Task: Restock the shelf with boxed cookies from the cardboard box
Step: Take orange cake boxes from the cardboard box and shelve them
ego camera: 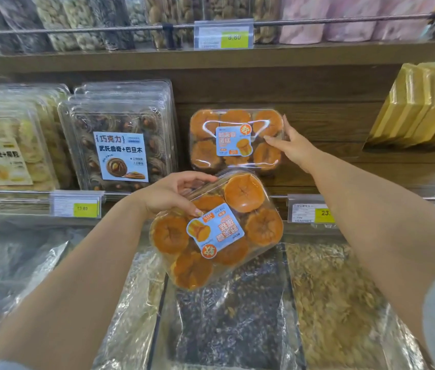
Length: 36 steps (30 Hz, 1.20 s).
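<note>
Curled round the upper left corner of the held box (219,231), the left hand (173,194) keeps its thumb on the clear lid and its fingers over the edge, a closed hold on the box. The right hand (293,148) grips the shelf box (235,140) at its right edge: the thumb lies on the front face, near the blue label, and the fingers go along and behind the edge.

The shelf box stands on its edge on the brown shelf (331,177), with the label facing out and the right way up. Six round orange cakes show through its clear plastic.

The held box is just below the shelf box and in front of it, in the air and tilted, with its label upside down. It is the same kind of box with the same cakes. Its upper edge overlaps the bottom of the shelf box in the view; I cannot tell whether the two touch.

Just left of the shelf box stand chocolate cookie boxes (120,145), one behind the other, and farther left are pale cookie boxes (11,145). Well apart to its right lean yellow packs (424,108). Above it, on a rail, hangs a price tag (224,36) reading 8.80. Below it, under both forearms, lie clear bags of seeds (232,311), some dark and some pale.
</note>
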Each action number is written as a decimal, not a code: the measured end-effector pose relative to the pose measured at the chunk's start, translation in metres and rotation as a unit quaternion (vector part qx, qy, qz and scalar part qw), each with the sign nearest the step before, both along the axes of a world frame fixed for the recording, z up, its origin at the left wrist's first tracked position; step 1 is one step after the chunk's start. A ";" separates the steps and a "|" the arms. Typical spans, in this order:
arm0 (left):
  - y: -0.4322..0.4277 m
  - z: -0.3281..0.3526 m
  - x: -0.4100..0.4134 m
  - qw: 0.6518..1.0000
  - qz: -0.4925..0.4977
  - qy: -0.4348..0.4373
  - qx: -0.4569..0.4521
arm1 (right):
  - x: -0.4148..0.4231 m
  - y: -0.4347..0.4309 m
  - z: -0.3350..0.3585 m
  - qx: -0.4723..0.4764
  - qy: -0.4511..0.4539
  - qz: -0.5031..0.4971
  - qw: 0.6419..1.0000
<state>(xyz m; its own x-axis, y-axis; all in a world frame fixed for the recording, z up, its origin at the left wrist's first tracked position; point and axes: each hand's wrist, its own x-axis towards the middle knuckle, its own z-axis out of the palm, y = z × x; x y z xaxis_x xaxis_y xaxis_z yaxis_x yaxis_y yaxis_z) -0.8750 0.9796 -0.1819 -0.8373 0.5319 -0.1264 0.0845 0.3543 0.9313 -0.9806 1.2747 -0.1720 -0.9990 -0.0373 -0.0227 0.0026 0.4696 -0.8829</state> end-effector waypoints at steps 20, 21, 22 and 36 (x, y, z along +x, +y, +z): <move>0.023 0.007 0.018 0.978 0.117 0.024 0.169 | 0.069 0.004 -0.005 -0.118 0.008 -0.086 0.989; 0.025 0.010 0.020 0.976 0.121 0.026 0.181 | 0.074 0.005 -0.002 -0.116 0.025 -0.094 0.989; 0.027 0.013 0.021 0.972 0.125 0.024 0.197 | 0.079 0.005 0.001 -0.115 0.038 -0.102 0.987; 0.098 0.056 0.014 0.785 0.366 -0.066 0.496 | 0.118 -0.024 0.004 -0.476 -0.089 -0.045 0.874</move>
